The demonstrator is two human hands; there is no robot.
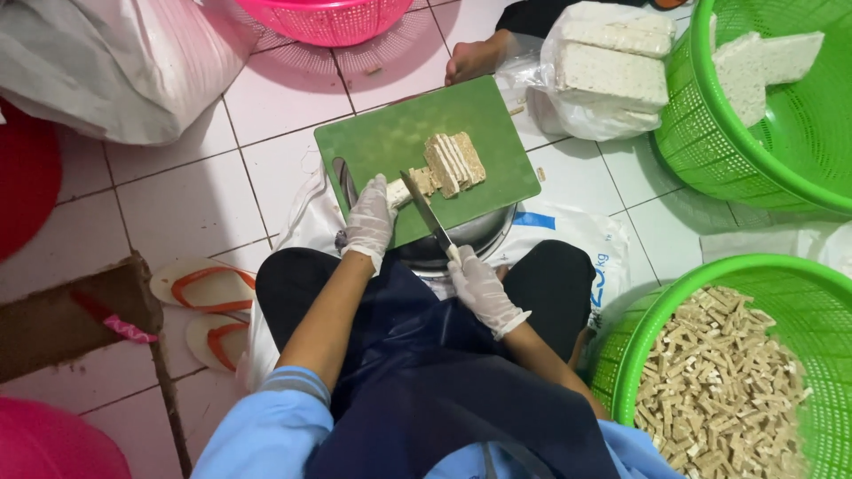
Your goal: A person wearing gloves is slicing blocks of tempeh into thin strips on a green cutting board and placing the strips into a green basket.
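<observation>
A green cutting board [390,133] rests on a metal bowl [479,238] in front of my knees. On it lie sliced slabs of pale tempeh [454,161]. My left hand [370,220], in a white glove, presses down on a small tempeh piece [417,184] at the board's near edge. My right hand [479,286], also gloved, grips the handle of a knife [429,215] whose blade points toward that piece, right beside my left fingers.
A green basket [657,312] of cut tempeh sticks stands at my right. Another green basket [701,133] with whole blocks is behind it, beside bagged tempeh blocks [612,75]. Another person's foot [475,58] is beyond the board. A pink basket [324,19], sandals [206,286] and a white sack [133,62] lie left.
</observation>
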